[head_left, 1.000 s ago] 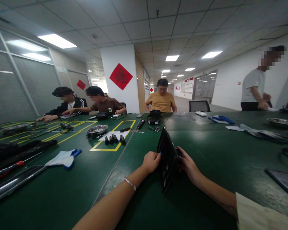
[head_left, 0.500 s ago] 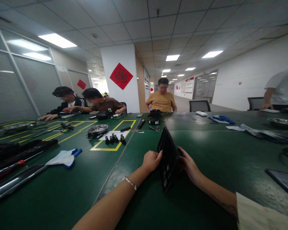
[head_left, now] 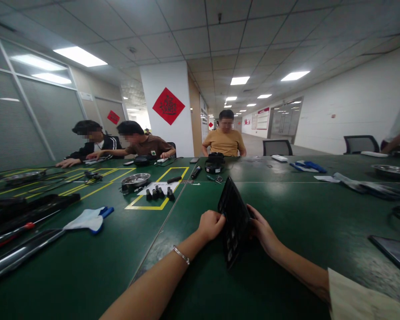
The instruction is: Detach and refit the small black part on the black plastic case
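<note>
A flat black panel (head_left: pixel 233 220) stands tilted on its edge on the green table (head_left: pixel 286 213), held between both of my hands. My left hand (head_left: pixel 210 225) is curled against its left face, fingers closed on the edge. Gripping the right side is my right hand (head_left: pixel 262 231), its fingers partly hidden behind the panel. A thin bracelet (head_left: pixel 181 255) circles my left wrist.
A yellow-taped rectangle (head_left: pixel 160 189) holds small black parts (head_left: pixel 158 194) and a metal dish (head_left: pixel 135 180). A white-and-blue glove (head_left: pixel 90 219) and a red-handled screwdriver (head_left: pixel 6 235) lie at left, a dark flat panel (head_left: pixel 393 251) at right. Three people sit across the table.
My hands and the panel have barely moved. The person in white at the far right has walked out of view to the right.
</note>
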The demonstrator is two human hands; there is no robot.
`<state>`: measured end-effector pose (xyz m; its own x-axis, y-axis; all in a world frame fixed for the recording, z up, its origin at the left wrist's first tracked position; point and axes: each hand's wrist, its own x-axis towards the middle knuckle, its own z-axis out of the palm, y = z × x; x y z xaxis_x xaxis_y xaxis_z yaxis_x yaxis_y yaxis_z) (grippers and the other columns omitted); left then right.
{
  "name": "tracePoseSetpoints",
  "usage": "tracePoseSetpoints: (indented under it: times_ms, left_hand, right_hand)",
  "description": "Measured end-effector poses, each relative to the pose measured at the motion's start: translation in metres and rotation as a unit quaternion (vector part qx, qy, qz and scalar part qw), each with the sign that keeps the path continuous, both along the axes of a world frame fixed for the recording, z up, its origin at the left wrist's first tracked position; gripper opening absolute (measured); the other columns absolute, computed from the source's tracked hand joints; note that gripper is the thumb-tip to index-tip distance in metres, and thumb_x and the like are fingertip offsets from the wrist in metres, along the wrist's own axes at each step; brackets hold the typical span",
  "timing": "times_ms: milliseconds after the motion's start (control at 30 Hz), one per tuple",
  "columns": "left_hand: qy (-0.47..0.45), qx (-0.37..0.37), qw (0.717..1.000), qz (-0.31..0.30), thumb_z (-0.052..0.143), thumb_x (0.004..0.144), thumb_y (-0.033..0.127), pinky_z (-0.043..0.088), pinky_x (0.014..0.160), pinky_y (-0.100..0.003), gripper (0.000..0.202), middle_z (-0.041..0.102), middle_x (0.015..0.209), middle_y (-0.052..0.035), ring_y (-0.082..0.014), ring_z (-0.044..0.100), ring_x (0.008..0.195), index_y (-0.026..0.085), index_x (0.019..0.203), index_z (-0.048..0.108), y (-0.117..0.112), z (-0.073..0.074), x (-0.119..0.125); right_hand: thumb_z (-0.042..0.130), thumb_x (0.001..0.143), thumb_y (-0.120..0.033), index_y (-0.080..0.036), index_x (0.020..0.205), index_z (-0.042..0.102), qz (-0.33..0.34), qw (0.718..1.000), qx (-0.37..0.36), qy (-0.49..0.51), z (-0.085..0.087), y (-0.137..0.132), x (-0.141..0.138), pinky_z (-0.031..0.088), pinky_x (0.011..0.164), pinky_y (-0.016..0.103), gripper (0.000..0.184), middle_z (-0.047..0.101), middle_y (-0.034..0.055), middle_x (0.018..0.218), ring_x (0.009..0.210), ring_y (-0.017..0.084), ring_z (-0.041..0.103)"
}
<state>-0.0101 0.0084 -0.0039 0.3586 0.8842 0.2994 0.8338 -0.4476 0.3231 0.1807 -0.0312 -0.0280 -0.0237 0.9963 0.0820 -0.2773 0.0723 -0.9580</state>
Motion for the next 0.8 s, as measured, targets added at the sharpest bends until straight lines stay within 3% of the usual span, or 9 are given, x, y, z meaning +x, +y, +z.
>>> tracePoseSetpoints:
  times_ms: [433,800]
  left_hand:
    - [-0.003,-0.015,1.0,0.004,0.024,0.089,0.041,0.016,0.053,-0.027,0.059,0.044,0.049,-0.0021,-0.0099,0.035,0.047,0.012,0.052,0.06,-0.0001,0.0006,0.0009]
    - [-0.02,-0.026,0.999,-0.004,0.022,0.09,0.042,0.016,0.052,-0.028,0.062,0.039,0.047,-0.0015,-0.0094,0.029,0.046,0.012,0.048,0.057,0.0029,-0.0025,0.001]
  right_hand:
    - [0.056,0.072,-0.036,-0.023,0.137,0.03,0.004,1.0,0.0,0.0,0.0017,-0.0025,-0.0002,0.039,0.043,0.023,0.071,0.061,0.005,0.096,0.053,0.013,0.055]
    - [0.054,0.069,-0.034,-0.021,0.14,0.024,0.013,1.0,-0.004,0.015,-0.0007,0.0004,0.001,0.038,0.042,0.023,0.079,0.063,0.0043,0.086,0.051,0.014,0.056]
